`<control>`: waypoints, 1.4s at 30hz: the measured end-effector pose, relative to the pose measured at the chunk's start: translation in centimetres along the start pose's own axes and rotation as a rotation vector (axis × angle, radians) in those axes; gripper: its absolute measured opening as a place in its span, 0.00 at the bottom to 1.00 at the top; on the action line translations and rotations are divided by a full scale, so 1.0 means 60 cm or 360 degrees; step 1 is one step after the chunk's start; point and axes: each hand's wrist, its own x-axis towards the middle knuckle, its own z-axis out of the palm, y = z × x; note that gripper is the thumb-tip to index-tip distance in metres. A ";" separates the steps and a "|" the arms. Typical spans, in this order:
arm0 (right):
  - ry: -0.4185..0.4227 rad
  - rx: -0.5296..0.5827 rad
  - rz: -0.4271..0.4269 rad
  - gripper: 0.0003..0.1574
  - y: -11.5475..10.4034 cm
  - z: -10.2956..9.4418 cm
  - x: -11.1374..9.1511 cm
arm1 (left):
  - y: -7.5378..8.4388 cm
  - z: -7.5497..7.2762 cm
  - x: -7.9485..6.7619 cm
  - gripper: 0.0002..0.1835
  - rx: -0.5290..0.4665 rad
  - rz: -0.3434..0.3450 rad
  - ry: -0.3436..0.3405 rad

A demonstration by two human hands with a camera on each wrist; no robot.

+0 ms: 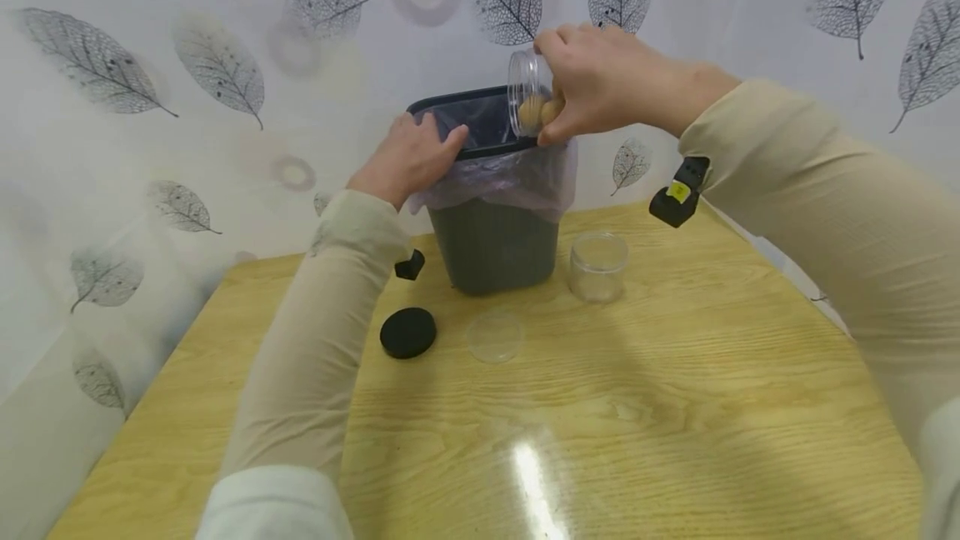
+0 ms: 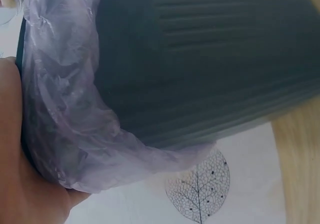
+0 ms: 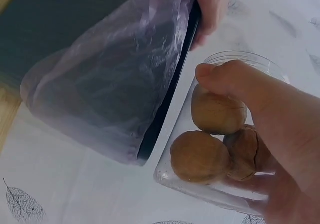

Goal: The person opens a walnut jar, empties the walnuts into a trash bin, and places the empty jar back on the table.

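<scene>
A dark grey trash bin (image 1: pixel 495 248) stands on the table against the wall, its rim lined with a translucent pinkish bag (image 1: pixel 517 182). My left hand (image 1: pixel 408 152) grips the left part of its rim, thumb over the edge. In my right hand (image 1: pixel 611 77) is a clear plastic jar (image 1: pixel 523 77), tipped sideways at the bin's right rim with its threaded mouth facing left. Several brown walnuts (image 3: pixel 200 156) lie inside the jar in the right wrist view, by my thumb. The left wrist view shows the bin's ribbed side (image 2: pixel 210 59) and bag folds.
A second clear jar (image 1: pixel 598 273) stands upright on the wooden table (image 1: pixel 637 423), right of the bin. A round black lid (image 1: pixel 408 332) and a clear disc (image 1: pixel 495 337) lie in front of the bin. Behind is a wall covering (image 1: pixel 337 90) with leaf prints.
</scene>
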 end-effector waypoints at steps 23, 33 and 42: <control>0.0035 -0.0311 -0.0022 0.46 0.031 0.029 0.034 | -0.003 0.007 -0.002 0.46 0.0090 0.0046 0.0044; 0.0079 -0.0417 -0.0112 0.43 0.030 0.036 0.038 | -0.003 0.010 -0.003 0.47 0.0084 0.0029 0.0055; 0.0204 -0.0513 -0.0215 0.39 0.033 0.037 0.040 | -0.003 0.011 -0.004 0.47 0.0036 0.0017 0.0090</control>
